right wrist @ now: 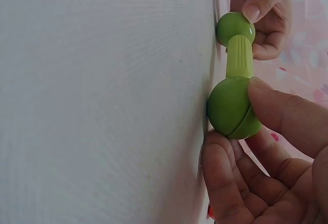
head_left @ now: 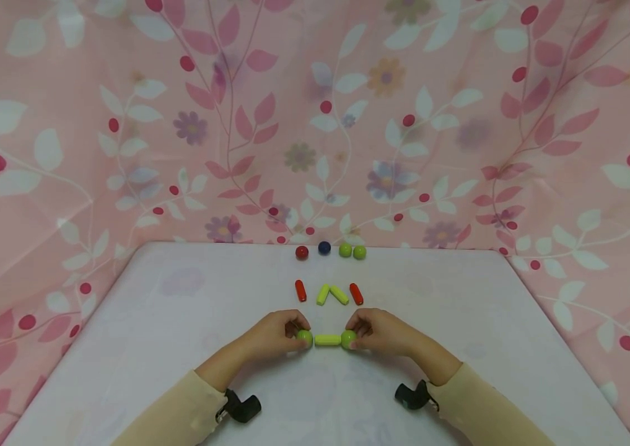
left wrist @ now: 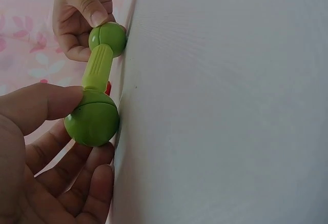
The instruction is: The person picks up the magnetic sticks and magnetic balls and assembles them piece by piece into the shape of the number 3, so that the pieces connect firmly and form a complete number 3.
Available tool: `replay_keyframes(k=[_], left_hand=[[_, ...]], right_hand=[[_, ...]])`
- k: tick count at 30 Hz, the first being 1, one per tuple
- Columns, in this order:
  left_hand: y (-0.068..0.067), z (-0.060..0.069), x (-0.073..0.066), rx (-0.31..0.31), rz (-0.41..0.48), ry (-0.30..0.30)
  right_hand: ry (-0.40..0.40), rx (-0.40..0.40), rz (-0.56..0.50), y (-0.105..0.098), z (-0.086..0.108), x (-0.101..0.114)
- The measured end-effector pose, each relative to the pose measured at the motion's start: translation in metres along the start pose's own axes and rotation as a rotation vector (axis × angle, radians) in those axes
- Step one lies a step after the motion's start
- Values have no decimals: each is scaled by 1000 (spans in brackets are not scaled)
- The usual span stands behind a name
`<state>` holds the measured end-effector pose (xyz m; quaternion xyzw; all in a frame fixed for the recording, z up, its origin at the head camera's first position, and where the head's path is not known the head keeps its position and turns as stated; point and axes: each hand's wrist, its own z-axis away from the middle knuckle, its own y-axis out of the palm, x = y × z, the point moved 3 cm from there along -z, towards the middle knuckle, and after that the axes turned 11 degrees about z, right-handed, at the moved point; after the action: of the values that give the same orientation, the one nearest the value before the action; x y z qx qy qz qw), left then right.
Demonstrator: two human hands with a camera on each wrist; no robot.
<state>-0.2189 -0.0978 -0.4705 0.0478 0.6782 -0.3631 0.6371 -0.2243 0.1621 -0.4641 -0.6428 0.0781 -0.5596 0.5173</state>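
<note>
My left hand point(head_left: 277, 332) pinches a green ball point(head_left: 305, 338) between thumb and fingers, low over the white table. Facing it, my right hand point(head_left: 386, 334) grips a second green ball point(head_left: 349, 339) the same way. Between the two balls lies a yellow-green ridged rod point(head_left: 328, 340) in line with them. Its right end meets the right ball; at the left ball a very thin gap shows in the head view. From the left wrist, the near ball point(left wrist: 92, 121) sits against the rod's end, so whether they touch I cannot tell.
Beyond my hands lie two red rods point(head_left: 300, 290) and two yellow-green rods point(head_left: 339, 295). Along the far edge of the table point(head_left: 181, 347) sit a red ball point(head_left: 301, 252), a dark blue ball point(head_left: 324, 248) and two green balls point(head_left: 345, 249). Pink floral cloth point(head_left: 303, 124) hangs behind.
</note>
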Motion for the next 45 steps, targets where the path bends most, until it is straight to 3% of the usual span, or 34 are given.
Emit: replay_keyframes(k=[45], left_hand=[[7,3,6,-15,88,-57]], right_hand=[[-3,11,0,0,-2,-3]])
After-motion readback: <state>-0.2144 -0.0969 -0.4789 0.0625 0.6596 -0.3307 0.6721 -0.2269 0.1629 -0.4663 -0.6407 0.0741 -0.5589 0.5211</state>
